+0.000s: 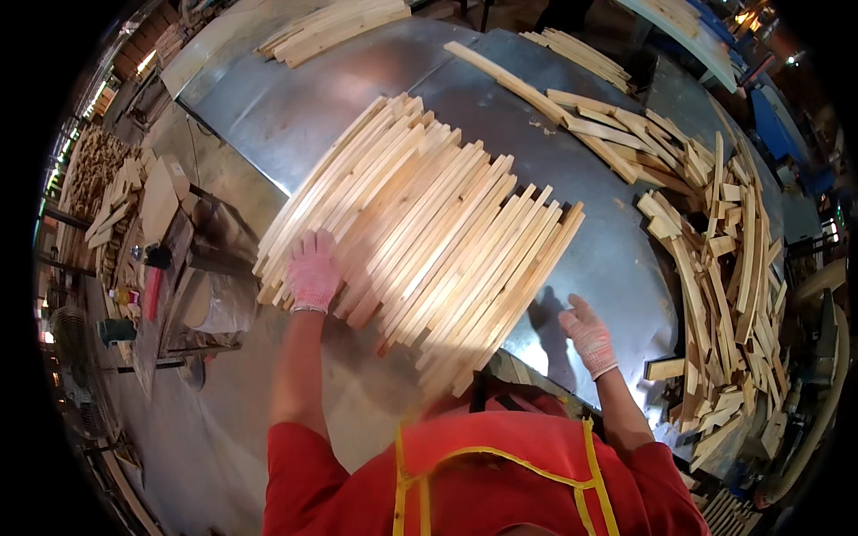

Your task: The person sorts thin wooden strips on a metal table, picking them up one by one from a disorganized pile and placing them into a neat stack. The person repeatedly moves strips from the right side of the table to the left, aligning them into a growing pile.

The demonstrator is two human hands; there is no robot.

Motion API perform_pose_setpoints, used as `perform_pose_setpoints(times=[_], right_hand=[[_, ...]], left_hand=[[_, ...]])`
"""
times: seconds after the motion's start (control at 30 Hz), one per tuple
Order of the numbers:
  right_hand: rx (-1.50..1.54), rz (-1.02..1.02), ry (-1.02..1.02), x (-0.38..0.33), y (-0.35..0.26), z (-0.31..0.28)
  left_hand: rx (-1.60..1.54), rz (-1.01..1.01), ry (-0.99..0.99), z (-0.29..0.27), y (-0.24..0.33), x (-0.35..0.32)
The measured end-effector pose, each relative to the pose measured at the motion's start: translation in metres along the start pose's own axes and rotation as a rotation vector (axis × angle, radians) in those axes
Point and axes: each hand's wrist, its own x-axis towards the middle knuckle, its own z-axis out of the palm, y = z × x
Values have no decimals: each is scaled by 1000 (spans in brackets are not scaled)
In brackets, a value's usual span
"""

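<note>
A wide row of pale wooden strips (420,214) lies side by side on a shiny metal table (617,259), their near ends sticking out past its front edge. My left hand (314,271), in a pinkish knit glove, rests with fingers stretched out on the near ends of the strips at the row's left. Off the row's right side, my right hand (588,337) in a matching glove is held over the metal surface, fingers apart and holding nothing. Its shadow falls on the table beside it.
A jumbled heap of wood offcuts (715,268) fills the table's right side, with long strips (545,107) reaching into it. Further bundles of strips (340,27) lie along the far edge. At left stand a wooden bench (170,295) and a fan (76,357).
</note>
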Motion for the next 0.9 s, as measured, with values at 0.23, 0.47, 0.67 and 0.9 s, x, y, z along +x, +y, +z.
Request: perform_pose_setpoints(times=[0.23,0.47,0.67,0.9], right_hand=[[-7,-75,-500,21,-94,115],[86,-132,-659,56,-155,234],[-394,79,-456,117,-211,328],[-142,261,-254,132,-251,398]], left_hand=[[-217,22,38,-23,-45,20],[-275,-174,-37,-28,-102,90],[-565,-144,-405,23,-144,163],[-621,121,-409,14,-114,190]])
